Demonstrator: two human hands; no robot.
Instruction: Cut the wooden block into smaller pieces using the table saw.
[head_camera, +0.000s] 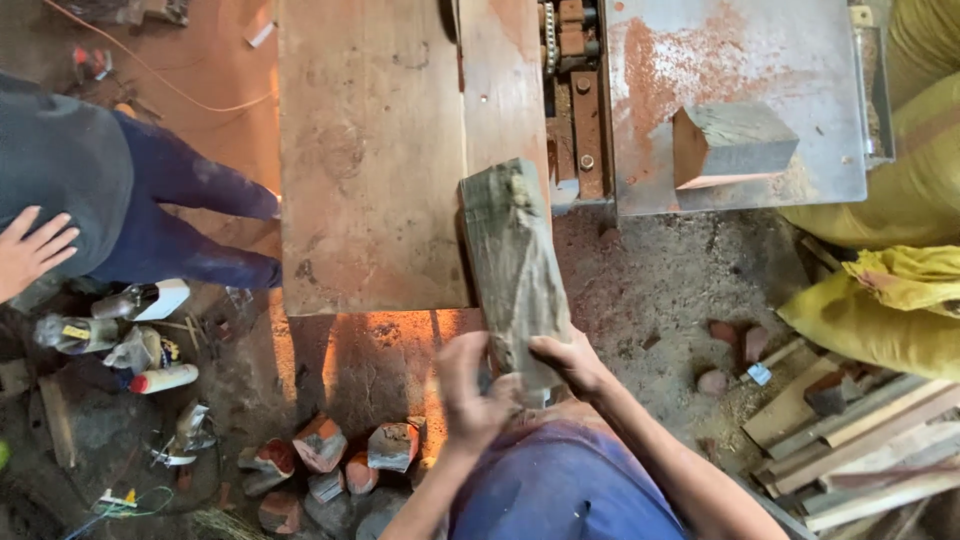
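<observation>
I hold a long grey, rough wooden block (512, 270) by its near end, with its far end resting on the edge of the brown wooden machine table (370, 150). My left hand (468, 390) grips the near end from the left; it looks blurred. From the right, my right hand (570, 362) wraps the same end. A short cut block (730, 143) with a reddish face lies on the rusty metal plate (800, 60) at the right.
Another person in dark clothes crouches at the left, one hand (30, 250) on their back. Cut reddish wood chunks (330, 450) lie on the floor below the table. Yellow sacks (880, 310) and wooden slats (860, 440) sit at the right. Bottles and clutter (150, 340) lie at the left.
</observation>
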